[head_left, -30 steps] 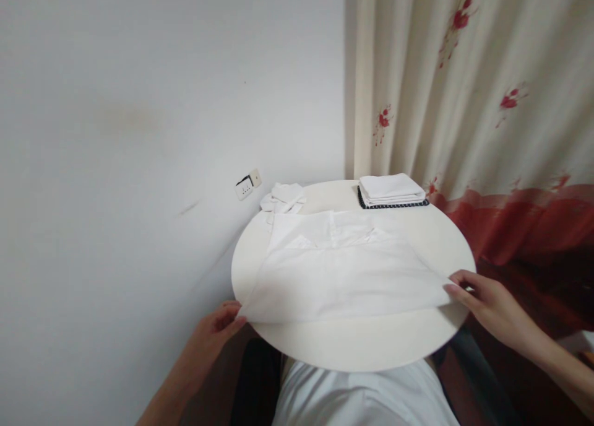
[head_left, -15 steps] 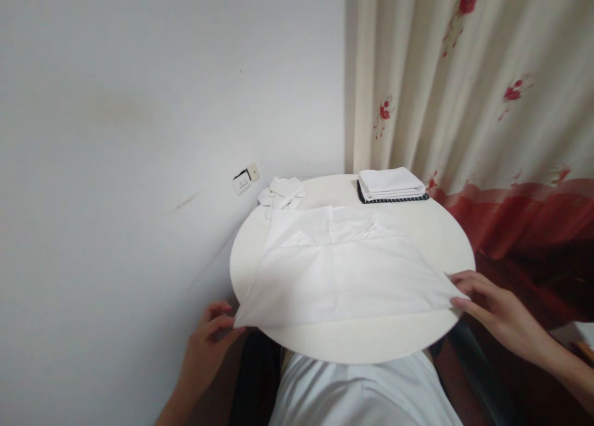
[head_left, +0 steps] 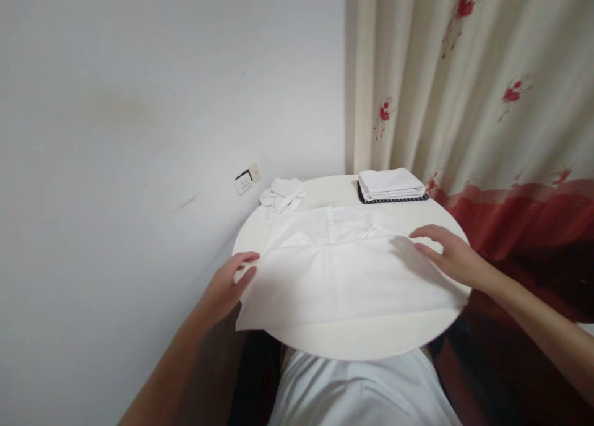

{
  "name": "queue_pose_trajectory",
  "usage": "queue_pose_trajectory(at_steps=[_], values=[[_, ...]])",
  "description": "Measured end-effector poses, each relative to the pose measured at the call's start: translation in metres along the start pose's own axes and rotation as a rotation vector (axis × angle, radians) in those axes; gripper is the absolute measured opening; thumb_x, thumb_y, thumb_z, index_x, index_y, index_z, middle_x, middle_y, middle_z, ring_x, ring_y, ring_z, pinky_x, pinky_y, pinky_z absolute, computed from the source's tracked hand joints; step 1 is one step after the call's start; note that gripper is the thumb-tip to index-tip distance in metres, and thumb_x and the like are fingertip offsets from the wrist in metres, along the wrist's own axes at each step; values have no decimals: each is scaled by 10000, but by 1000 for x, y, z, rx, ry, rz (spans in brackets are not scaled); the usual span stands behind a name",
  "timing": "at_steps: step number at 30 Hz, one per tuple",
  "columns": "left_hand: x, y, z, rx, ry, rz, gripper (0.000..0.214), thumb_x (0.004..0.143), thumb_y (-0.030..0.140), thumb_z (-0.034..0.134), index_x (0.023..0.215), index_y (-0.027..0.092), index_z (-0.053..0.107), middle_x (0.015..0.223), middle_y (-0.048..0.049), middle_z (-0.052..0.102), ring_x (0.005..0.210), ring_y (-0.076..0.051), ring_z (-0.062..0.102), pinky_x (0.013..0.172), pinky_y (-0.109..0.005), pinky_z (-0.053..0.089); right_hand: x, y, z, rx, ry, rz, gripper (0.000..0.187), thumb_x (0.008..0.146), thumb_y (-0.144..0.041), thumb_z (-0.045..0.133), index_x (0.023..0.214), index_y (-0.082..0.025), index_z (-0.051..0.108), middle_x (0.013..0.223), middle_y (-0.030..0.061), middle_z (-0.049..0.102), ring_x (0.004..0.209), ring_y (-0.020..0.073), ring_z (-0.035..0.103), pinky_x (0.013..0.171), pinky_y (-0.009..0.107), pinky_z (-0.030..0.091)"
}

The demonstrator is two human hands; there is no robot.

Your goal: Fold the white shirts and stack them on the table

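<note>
A white cloth (head_left: pixel 343 283) lies spread over the round white table (head_left: pixel 366 342), its far part folded over in a band with small turned-up flaps. The cloth's near left corner hangs past the table's rim. At the cloth's left edge is my left hand (head_left: pixel 234 283), fingers apart and holding nothing. Over on the right, my right hand (head_left: pixel 448 252) hovers by the cloth's far right edge, thumb and fingers parted, with nothing between them.
At the table's back right, folded white cloths (head_left: pixel 392 183) sit stacked on a dark, white-dotted mat (head_left: pixel 394 199). A crumpled white cloth (head_left: pixel 284 194) lies back left, near a wall socket (head_left: pixel 243 182). A flowered curtain (head_left: pixel 417 73) hangs behind on the right.
Both hands have let go of the cloth's near corners and moved away from me, up along its sides. The cloth stays flat in nearly the same place.
</note>
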State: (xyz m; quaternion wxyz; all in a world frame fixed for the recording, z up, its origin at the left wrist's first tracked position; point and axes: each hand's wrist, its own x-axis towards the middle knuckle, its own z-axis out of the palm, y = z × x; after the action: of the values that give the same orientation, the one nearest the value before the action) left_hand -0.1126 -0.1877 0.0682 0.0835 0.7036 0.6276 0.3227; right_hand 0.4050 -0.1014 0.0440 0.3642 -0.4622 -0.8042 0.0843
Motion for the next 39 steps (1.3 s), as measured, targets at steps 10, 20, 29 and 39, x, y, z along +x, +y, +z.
queue_pose_trajectory(at_steps=[10,20,29,39], values=[[117,57,97,-35,-603,294,342,933,439,532,1065,178,709,1133,-86,736,1059,-240,659,949,-329,463,98,-26,69,143,-649,-18,355,884,-480,544,802,-165,686,770,50,690,720,195,585,661,300,442],[125,56,108,-13,-707,247,382,949,495,478,885,184,690,852,-37,706,795,-201,623,712,-287,425,112,-19,77,205,-736,44,298,886,-431,547,795,-164,642,655,-1,595,611,143,512,571,260,358],[102,43,109,483,-426,227,390,1002,513,462,1068,180,654,1011,-112,714,977,-284,664,890,-396,454,88,-30,70,-465,-622,104,271,927,-404,561,949,-184,718,1017,141,733,927,297,685,775,360,471],[59,97,148,352,-379,616,530,1038,340,357,1536,161,326,1597,-146,366,1499,-258,285,1220,-491,189,52,-96,121,-305,-362,-254,541,1003,-262,353,1528,-138,392,1551,168,436,1438,303,379,1147,499,320]])
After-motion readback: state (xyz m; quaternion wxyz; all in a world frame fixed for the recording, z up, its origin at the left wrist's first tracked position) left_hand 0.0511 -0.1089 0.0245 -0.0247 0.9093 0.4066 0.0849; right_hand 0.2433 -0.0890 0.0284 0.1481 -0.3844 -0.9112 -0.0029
